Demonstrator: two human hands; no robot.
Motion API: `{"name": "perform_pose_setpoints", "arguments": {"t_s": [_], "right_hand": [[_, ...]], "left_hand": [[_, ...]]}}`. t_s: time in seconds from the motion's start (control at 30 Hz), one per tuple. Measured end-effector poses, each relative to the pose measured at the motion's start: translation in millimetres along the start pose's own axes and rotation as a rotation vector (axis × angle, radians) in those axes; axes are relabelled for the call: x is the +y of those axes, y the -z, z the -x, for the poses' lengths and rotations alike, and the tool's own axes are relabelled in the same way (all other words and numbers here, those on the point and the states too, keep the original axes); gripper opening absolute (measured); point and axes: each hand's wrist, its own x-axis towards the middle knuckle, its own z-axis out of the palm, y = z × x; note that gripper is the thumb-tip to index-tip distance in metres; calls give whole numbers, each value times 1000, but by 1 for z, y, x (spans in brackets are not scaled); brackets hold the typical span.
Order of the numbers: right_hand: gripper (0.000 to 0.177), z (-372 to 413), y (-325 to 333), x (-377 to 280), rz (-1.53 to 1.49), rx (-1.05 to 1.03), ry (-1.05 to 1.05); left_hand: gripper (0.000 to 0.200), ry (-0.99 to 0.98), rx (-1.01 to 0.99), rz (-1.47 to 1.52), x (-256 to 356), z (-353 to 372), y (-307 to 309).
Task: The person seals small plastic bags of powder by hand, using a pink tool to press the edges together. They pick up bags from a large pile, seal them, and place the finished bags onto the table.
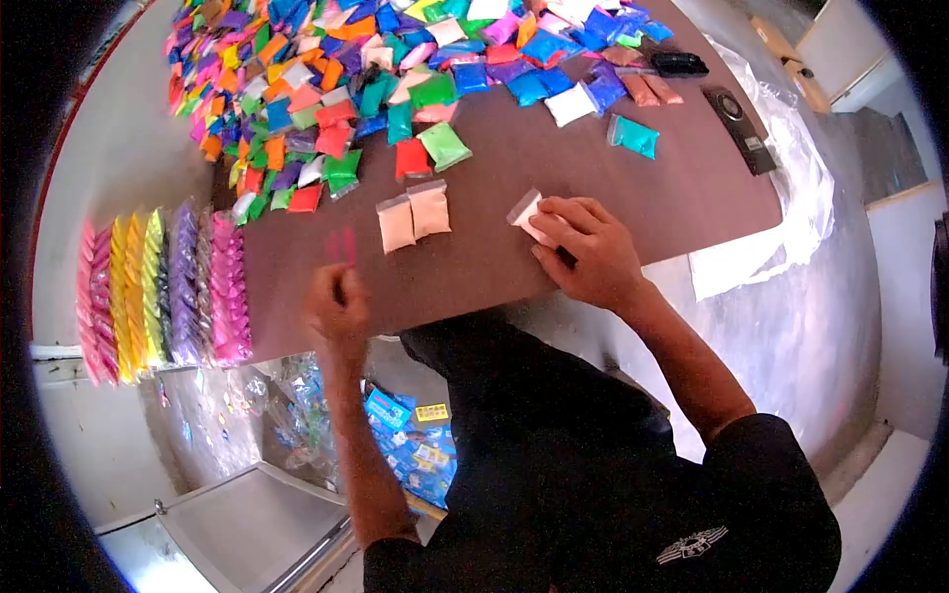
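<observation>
My right hand (590, 249) is over the table with its fingers bent down onto a small clear packet of pale, whitish stuff (526, 211). The packet's clear end sticks out to the left of the fingertips. Blurred by motion, my left hand (339, 301) is curled near the table's front edge. Just above its fingers is a smeared pink streak (341, 245) that I cannot make out. Between the two hands lie two peach-coloured packets (396, 224) side by side, one slightly overlapping the other.
A big heap of small coloured packets (297, 89) covers the back left of the brown table (494, 267). Strips of joined packets (163, 287) hang at the left edge. One teal packet (634, 136) and a black device (739, 128) lie at right. Blue printed packaging (405, 445) is below.
</observation>
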Motion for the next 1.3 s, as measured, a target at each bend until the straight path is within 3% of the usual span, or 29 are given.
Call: {"name": "perform_pose_setpoints", "arguments": {"t_s": [0.13, 0.27, 0.37, 0.47, 0.63, 0.87, 1.07, 1.3], "right_hand": [[30, 3, -3, 2, -6, 15, 6], [27, 5, -1, 0, -1, 27, -9], [24, 5, -1, 2, -28, 75, 22], [23, 4, -2, 2, -24, 74, 33], [21, 5, -3, 4, -26, 81, 17], [18, 3, -3, 4, -31, 68, 24], [17, 3, -4, 4, -47, 71, 22], [18, 5, -4, 4, -51, 96, 15]], "left_hand": [[11, -127, -207, 120, 91, 25, -51], [12, -220, -251, 145, 109, 33, -103], [12, -187, -285, 55, 116, 31, -112], [13, -277, -213, 146, 113, 26, -118], [14, -61, -308, 94, 112, 14, -119], [17, -69, -324, 14, 112, 1, -112], [19, -180, -281, 106, 131, -4, -121], [24, -266, -275, -11, 116, -24, -143]]}}
